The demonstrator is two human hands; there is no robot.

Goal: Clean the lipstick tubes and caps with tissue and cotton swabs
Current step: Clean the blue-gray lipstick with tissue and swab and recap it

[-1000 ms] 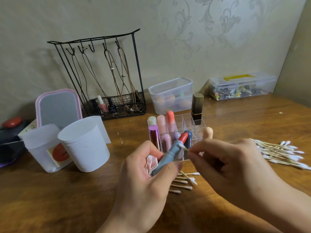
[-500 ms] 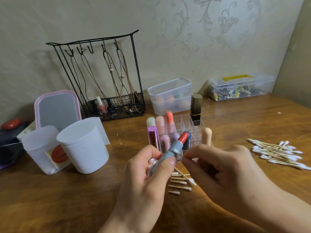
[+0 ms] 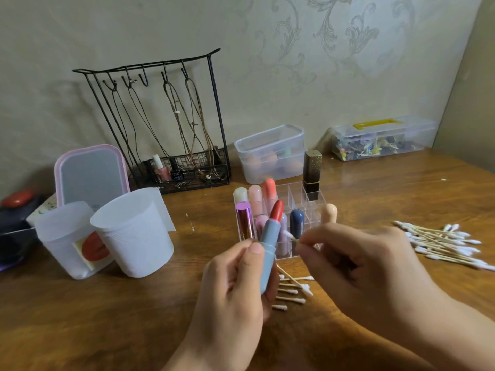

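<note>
Blue is the colour of the lipstick tube (image 3: 268, 253) you hold up in your left hand (image 3: 235, 295). Your fingers curl round its lower half and your thumb presses its side. A red lipstick tip (image 3: 276, 211) sticks out of the top, and the tube leans a little to the right. Your right hand (image 3: 356, 261) pinches a cotton swab (image 3: 290, 236) between thumb and fingertips. Its white end touches the tube just under the red part.

Behind the tube stands a clear organizer (image 3: 297, 207) with more lipsticks in pink, orange, purple and dark blue, plus one tall black and gold lipstick (image 3: 312, 175). A few used swabs (image 3: 292, 289) lie on the brown wooden surface (image 3: 134, 317) under your hands. A big pile of clean swabs (image 3: 442, 243) lies to the right.

On the left sit two white cups (image 3: 134, 234) and a pink-edged mirror (image 3: 91, 175). At the back, against the pale patterned wall (image 3: 294, 62), stand a black wire rack (image 3: 163, 124) with strings hanging from its hooks, a clear tub (image 3: 270, 153) and a long clear box (image 3: 383, 137) with a yellow handle.
</note>
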